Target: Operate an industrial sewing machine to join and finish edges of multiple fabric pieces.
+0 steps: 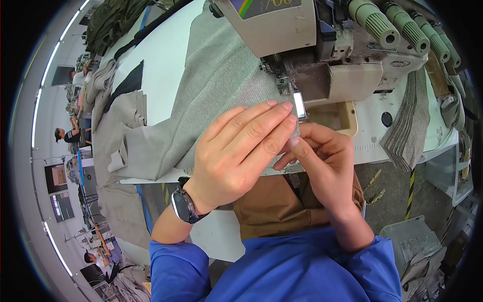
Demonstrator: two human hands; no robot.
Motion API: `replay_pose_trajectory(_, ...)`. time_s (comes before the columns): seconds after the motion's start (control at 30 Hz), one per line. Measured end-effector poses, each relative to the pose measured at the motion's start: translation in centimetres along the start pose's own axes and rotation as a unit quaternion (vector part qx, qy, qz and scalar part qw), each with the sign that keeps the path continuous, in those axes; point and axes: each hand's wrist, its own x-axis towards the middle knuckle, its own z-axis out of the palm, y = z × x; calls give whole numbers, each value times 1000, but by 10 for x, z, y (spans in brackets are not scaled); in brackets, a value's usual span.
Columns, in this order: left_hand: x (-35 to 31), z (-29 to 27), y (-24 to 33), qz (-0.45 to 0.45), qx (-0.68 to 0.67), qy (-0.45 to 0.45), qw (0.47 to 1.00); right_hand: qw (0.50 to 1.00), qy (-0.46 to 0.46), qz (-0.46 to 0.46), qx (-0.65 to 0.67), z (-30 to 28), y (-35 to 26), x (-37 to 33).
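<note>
Grey herringbone fabric [221, 70] lies across the machine table and runs up to the presser foot [285, 86] of a sewing machine [274, 30]. Flat on this fabric rests my left hand [241, 146], its fingers stretched toward the foot and a watch [183, 204] on the wrist. Beside its fingertips, my right hand [322, 161] pinches the fabric's right edge between thumb and fingers, just below a shiny metal plate [300, 104]. The fabric under my left palm is hidden.
Green thread-cone holders [375, 22] stand at the upper right. Layered grey cut pieces [407, 121] hang over the table's right edge. More grey fabric [126, 201] drapes off the left side. A grey bin [415, 241] of scraps stands at lower right. Other people sit far left.
</note>
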Motion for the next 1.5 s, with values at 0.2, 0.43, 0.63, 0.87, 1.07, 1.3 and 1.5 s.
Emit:
replay_pose_trajectory(0.2, 0, 4, -2, -4, -23, -3, 1000, 1000, 1, 2, 6, -1, -2, 3)
replay_pose_trajectory(0.43, -2, 6, -3, 1, -17, -6, 1000, 998, 24, -32, -53, -6, 1, 0)
replay_pose_trajectory(0.63, -3, 12, -6, 19, 7, 23, 1000, 837, 82, -390, -375, -26, 7, 5)
replay_pose_trajectory(0.87, -2, 8, -5, -23, -23, 19, 999, 738, 2, -428, -522, -44, 5, 14)
replay_pose_trajectory(1.07, -2, 8, -7, -29, -50, 22, 998, 657, 12, -481, -581, -49, 4, 28)
replay_pose_trajectory(1.3, -7, -1, -14, -18, -43, -11, 999, 632, -55, -420, -649, -45, -24, 25)
replay_pose_trajectory(1.5, -5, -5, -30, -10, -71, -39, 997, 629, -74, -347, -692, -40, -35, 21)
